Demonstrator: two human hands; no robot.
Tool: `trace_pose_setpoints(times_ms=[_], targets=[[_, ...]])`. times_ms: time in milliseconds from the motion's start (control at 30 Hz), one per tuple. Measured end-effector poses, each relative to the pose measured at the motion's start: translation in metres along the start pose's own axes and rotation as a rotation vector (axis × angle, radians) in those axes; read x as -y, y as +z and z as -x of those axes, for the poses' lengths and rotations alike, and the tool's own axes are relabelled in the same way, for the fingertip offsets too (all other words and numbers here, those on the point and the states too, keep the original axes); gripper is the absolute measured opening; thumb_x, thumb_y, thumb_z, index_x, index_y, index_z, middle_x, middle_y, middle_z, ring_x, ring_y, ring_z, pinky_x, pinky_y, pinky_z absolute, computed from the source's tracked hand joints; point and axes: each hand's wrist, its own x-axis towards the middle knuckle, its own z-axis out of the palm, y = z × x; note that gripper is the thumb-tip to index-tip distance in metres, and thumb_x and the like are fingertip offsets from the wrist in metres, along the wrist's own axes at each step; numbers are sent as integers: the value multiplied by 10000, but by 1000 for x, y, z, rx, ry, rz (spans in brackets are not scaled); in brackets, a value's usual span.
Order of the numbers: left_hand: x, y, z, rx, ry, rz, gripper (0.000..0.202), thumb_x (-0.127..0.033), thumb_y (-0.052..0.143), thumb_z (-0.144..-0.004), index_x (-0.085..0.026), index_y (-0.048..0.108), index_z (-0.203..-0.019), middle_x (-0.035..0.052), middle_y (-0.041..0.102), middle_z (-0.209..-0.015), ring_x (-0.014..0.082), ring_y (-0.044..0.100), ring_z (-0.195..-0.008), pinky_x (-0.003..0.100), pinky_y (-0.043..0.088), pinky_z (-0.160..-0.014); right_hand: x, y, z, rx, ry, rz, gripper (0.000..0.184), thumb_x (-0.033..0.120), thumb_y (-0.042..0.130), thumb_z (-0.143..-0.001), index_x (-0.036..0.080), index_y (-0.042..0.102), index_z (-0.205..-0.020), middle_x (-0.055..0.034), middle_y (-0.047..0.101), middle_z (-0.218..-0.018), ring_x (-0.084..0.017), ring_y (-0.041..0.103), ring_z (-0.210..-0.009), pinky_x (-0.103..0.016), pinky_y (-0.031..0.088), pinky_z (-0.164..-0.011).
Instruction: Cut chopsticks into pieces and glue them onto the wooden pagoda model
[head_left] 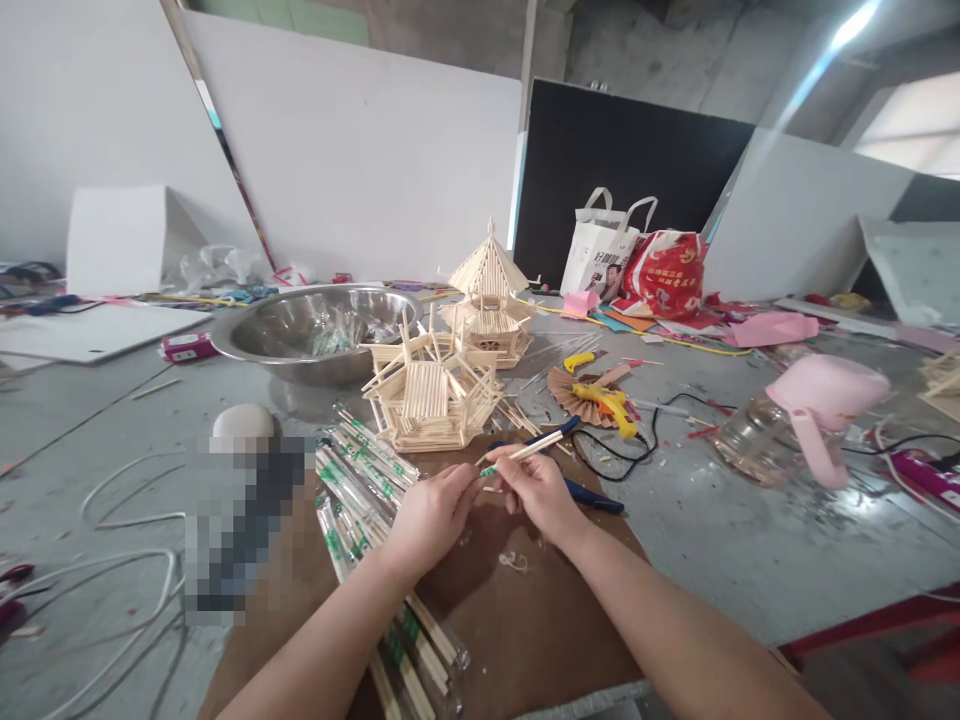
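Note:
My left hand pinches the wrapper end, printed green, of a pair of wooden chopsticks. Those chopsticks slant up to the right, and my right hand closes round them near the wrapper. The fingertips of both hands almost meet. Beneath my left forearm lies a pile of wrapped chopsticks with green print. Just beyond the hands stands a roofless stick pavilion model. Blue-handled pliers or cutters lie by my right hand, partly hidden. A scrap of clear plastic rests on the brown sheet.
Behind the model stand a second, roofed stick pavilion and a steel basin holding wrappers. A yellow glue gun with a black cord lies to the right. Further right is a pink-lidded jug. Bags stand against the back boards.

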Motion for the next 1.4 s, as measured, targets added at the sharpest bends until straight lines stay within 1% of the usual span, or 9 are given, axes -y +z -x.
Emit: trace_pose_setpoints(times_ms=[200, 400, 567, 700, 867, 1000, 1133, 1267, 1400], targets=[[11, -10, -4, 39, -59, -31, 250, -294, 313, -835, -191, 455, -656, -6, 523, -589, 110, 498, -544, 201, 340, -519, 12, -18, -12, -281, -140, -108, 279, 415, 513, -736, 145, 565, -686, 66, 461, -479, -26, 359, -335, -168, 250, -334], [21, -17, -6, 21, -113, -79, 261, -301, 327, -824, -193, 511, -673, 4, 552, -587, 124, 525, -555, 209, 326, -510, 32, -60, -27, -627, -321, -217, 284, 451, 517, -704, 170, 500, -668, 87, 447, -448, -35, 383, -334, -166, 271, -336], [31, -27, -6, 220, -206, -260, 272, -295, 360, -781, -211, 543, -599, 14, 573, -572, 157, 547, -551, 220, 288, -469, 46, -88, -29, -787, -398, -309, 286, 449, 496, -715, 179, 439, -643, 98, 426, -462, -37, 379, -335, -174, 306, -343], [40, -44, -5, 330, -328, -340, 265, -303, 389, -741, -205, 570, -574, 43, 618, -636, 177, 565, -588, 226, 313, -475, 49, -94, -28, -801, -378, -368, 279, 427, 465, -751, 183, 399, -634, 123, 331, -414, -23, 299, -301, -152, 259, -317], [49, -59, -2, 368, -410, -388, 249, -254, 389, -708, -204, 597, -580, 52, 633, -658, 183, 576, -607, 237, 362, -507, 39, -77, -30, -683, -257, -399, 255, 394, 496, -738, 177, 422, -627, 135, 273, -354, -15, 210, -261, -144, 163, -273], [45, -57, -2, 336, -315, -253, 238, -193, 415, -652, -238, 646, -681, 25, 649, -692, 186, 580, -647, 246, 380, -548, 26, -56, -30, -576, -159, -386, 243, 375, 567, -684, 161, 473, -618, 114, 351, -355, -17, 271, -253, -148, 174, -266], [32, -58, -3, 300, -174, 67, 290, -117, 389, -603, -204, 653, -687, -21, 631, -641, 129, 557, -610, 205, 387, -578, 22, -52, -30, -542, -113, -392, 241, 370, 590, -657, 151, 495, -629, 102, 405, -372, -18, 303, -252, -150, 192, -271], [17, -64, 1, 515, -114, 472, 283, -126, 416, -631, -193, 672, -729, -34, 647, -675, 122, 564, -633, 186, 408, -575, 29, -66, -32, -576, -101, -429, 234, 365, 573, -668, 156, 472, -634, 113, 399, -366, -8, 302, -258, -135, 201, -283], [-8, -55, 7, 767, 57, 583, 186, -220, 533, -662, -225, 696, -750, -32, 676, -732, 126, 586, -641, 182, 426, -570, 31, -80, -35, -608, -85, -445, 242, 375, 560, -679, 163, 451, -641, 115, 410, -368, -3, 311, -267, -121, 218, -291]])
